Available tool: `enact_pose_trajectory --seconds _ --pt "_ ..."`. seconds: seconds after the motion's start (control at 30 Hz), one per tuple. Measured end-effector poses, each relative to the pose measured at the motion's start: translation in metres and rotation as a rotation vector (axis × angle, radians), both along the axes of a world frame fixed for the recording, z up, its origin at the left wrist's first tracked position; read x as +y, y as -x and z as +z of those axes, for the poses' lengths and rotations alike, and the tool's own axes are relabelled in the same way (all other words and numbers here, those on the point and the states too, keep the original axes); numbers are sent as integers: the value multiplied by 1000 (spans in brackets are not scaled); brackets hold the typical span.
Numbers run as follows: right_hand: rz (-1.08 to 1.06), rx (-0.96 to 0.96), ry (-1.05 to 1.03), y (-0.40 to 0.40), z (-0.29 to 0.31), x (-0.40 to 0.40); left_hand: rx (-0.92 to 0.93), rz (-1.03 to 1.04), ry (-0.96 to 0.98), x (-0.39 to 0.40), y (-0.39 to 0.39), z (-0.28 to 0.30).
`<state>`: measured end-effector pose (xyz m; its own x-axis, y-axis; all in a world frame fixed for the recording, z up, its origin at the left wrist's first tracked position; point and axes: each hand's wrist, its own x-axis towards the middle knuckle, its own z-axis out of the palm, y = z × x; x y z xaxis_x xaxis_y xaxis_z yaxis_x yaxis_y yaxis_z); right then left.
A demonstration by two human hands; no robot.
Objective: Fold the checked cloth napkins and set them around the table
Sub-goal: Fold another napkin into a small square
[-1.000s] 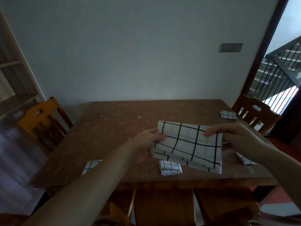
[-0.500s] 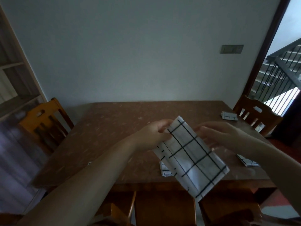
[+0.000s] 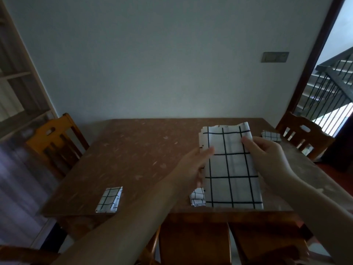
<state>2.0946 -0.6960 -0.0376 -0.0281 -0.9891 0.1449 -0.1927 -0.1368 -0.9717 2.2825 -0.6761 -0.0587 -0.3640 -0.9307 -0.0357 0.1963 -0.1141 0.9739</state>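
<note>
A white cloth napkin with a black grid pattern [image 3: 230,165], folded into a long rectangle, was held upright between both hands above the brown speckled table [image 3: 133,155]. The left hand [image 3: 193,167] pinched its left edge; the right hand [image 3: 267,155] pinched its right edge. A small folded checked napkin [image 3: 197,197] lay just below the left hand.

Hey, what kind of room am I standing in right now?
Most likely a home dining room: a brown dining table with wooden chairs at its sides, folded checked napkins laid out at places, and a staircase seen through the doorway on the right.
</note>
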Motion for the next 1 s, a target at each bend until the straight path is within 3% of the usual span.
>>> enact_pose_trajectory --seconds 0.2,0.37,0.57,0.73,0.87,1.0 --pt "-85 92 120 -7 -14 3 -92 207 62 0 25 -5" --pt "-22 30 30 -6 -9 7 -83 242 76 0 25 -3" --pt "-37 37 -42 3 -4 3 -94 177 39 2 13 -2" --pt "-66 94 -12 7 -6 0 -266 58 110 -1 0 -13" --pt "238 30 -189 18 -5 6 -213 92 99 -4 -6 -16" --pt "390 198 -238 24 -11 8 -269 130 137 -8 -13 -15"
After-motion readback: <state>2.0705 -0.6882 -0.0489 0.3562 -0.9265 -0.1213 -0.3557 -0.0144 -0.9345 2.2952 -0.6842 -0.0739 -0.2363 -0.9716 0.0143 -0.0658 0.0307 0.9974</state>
